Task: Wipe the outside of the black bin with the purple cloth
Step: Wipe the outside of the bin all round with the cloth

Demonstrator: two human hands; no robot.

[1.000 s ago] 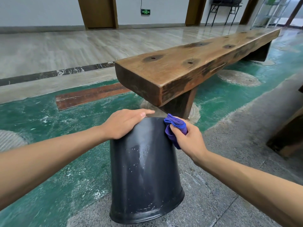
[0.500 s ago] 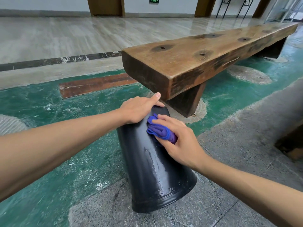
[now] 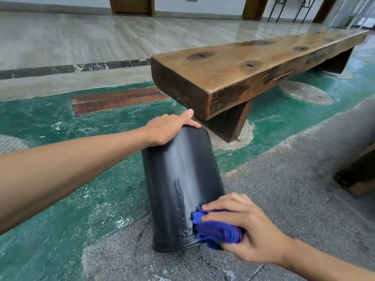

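Cloth first: the purple cloth (image 3: 218,230) is bunched up in the right hand (image 3: 249,230), fingers curled tight around it and pressing it against the lower side of the black bin (image 3: 180,185), right by the rim band near the floor. The bin sits upside down on the floor (image 3: 284,199), leaning away from the camera, with wet streaks down the side next to the cloth. The left hand (image 3: 168,129) is up top, palm flat and fingers spread over the upturned base, just bracing it, not gripping anything.

What could go wrong, I'd guess: the bin is only balanced on part of its rim, so a hard sideways push from the cloth could make it skid or roll out from under the steadying palm. The far side also looks easy to miss unless it gets turned.

Floor near the camera is speckled grey stone, then worn green paint with whitish scuffs. Just beyond the bin is a chunky wooden bench (image 3: 253,63), close enough to bump. Further back there's glossy pale tile, a dark marble strip and brown door frames along the wall.
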